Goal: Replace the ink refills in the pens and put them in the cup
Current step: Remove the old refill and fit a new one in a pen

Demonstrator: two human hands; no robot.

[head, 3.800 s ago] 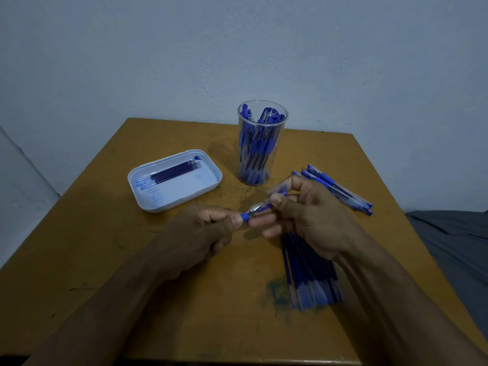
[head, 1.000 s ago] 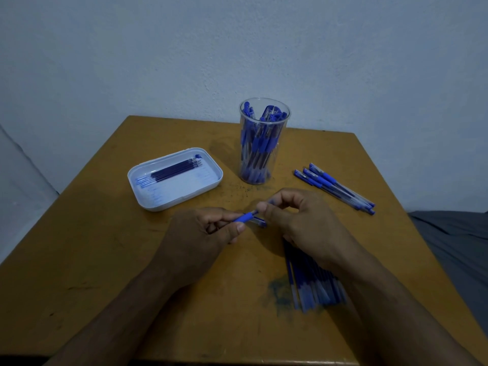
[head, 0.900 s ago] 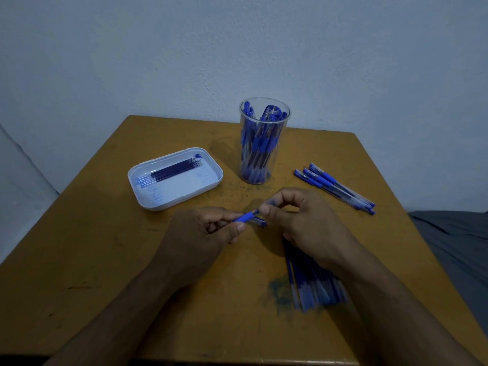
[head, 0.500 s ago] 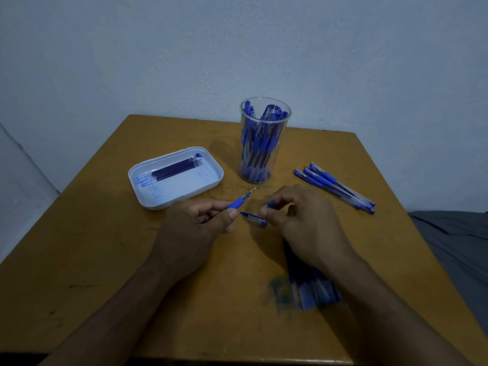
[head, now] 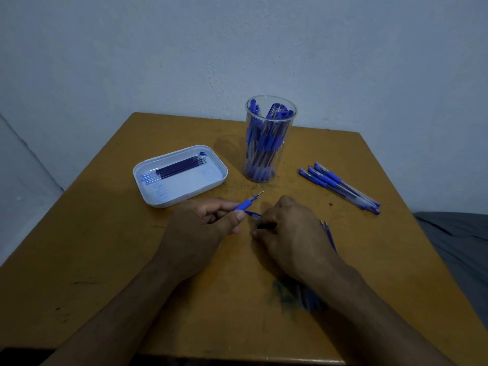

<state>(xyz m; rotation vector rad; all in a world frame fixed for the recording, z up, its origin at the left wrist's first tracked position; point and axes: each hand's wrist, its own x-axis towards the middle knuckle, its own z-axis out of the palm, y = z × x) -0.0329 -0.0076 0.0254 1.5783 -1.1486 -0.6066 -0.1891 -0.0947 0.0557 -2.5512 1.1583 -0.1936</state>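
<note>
1. Since a moment ago the hands have pulled apart: the left hand [head: 203,228] now pinches the blue grip section [head: 245,206] alone, its metal tip pointing up toward the cup [head: 269,138].
2. Right hand [head: 287,233] has dropped knuckles-up onto the table [head: 105,260], fingers curled around a thin dark refill [head: 265,226].
3. Pen cap [head: 253,214] lies on the table between the hands.
4. Cup is packed with pens, standing near the far edge.
5. White tray [head: 182,196] holds refills [head: 177,167]; loose pens [head: 340,187] lie to the right.
</note>
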